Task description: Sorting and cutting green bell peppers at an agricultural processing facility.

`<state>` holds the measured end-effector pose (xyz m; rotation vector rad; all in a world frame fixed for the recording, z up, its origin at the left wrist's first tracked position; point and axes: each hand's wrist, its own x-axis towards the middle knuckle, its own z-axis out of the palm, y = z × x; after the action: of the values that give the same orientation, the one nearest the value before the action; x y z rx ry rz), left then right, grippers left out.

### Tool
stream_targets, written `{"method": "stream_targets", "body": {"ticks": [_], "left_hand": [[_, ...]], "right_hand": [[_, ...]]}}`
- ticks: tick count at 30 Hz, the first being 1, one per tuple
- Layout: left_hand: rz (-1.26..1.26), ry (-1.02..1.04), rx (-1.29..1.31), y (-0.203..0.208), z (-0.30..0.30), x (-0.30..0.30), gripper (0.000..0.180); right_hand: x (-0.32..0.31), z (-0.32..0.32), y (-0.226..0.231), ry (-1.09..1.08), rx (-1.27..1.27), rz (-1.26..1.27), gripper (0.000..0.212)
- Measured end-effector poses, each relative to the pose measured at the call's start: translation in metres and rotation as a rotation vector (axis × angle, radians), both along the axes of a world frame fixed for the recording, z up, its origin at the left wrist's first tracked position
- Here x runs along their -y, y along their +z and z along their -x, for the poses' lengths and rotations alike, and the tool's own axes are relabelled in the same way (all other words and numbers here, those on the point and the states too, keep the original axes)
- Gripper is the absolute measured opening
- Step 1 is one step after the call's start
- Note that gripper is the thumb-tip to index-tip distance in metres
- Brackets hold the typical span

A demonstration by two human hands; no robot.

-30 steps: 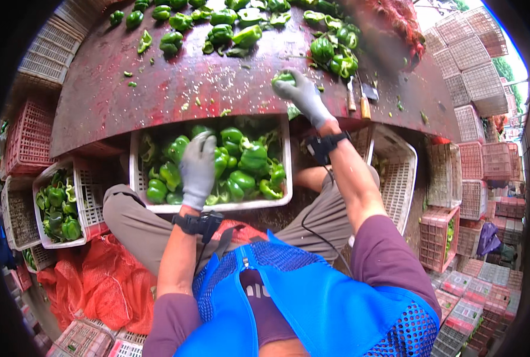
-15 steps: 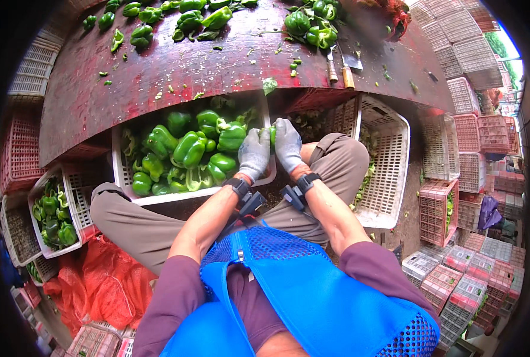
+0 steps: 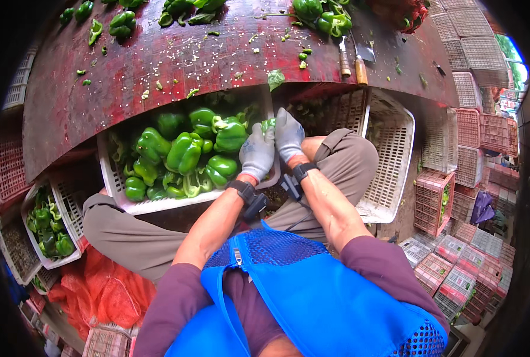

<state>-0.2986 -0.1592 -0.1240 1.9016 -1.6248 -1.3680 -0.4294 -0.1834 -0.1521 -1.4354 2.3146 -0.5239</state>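
Both my hands wear grey gloves and meet over the right end of a white crate [image 3: 152, 206] heaped with green bell peppers [image 3: 183, 153]. Between them is a green bell pepper [image 3: 268, 124], mostly covered by the gloves. My left hand [image 3: 257, 152] is closed on its left side, fingers curled. Against the other side presses my right hand [image 3: 289, 134], closed too, with its thumb side toward the pepper. How much of the pepper is whole, I cannot tell.
A red-stained wooden table [image 3: 140, 77] bears peppers, seeds and scraps. Two wooden-handled knives [image 3: 361, 70] lie near its front edge. At my right is a white crate [image 3: 390, 160]; at my left, a smaller crate of peppers [image 3: 50, 223] and red mesh bags [image 3: 107, 285].
My hands stay together on the pepper; the right has turned slightly, and more pale green flesh shows between the gloves. The whole view has shifted a little.
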Motion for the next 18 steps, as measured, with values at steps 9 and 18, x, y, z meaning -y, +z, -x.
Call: {"method": "stream_targets", "body": {"ticks": [9,18], "left_hand": [[0.033,0.053,-0.668,0.057,-0.074,-0.030,0.053],[-0.158,0.058,-1.197,0.083,-0.153,-0.085,0.042]], "right_hand": [[-0.032,-0.021,0.080,0.176,0.272,0.045,0.063],[-0.081,-0.059,0.149,0.006,1.853,-0.420,0.034]]}}
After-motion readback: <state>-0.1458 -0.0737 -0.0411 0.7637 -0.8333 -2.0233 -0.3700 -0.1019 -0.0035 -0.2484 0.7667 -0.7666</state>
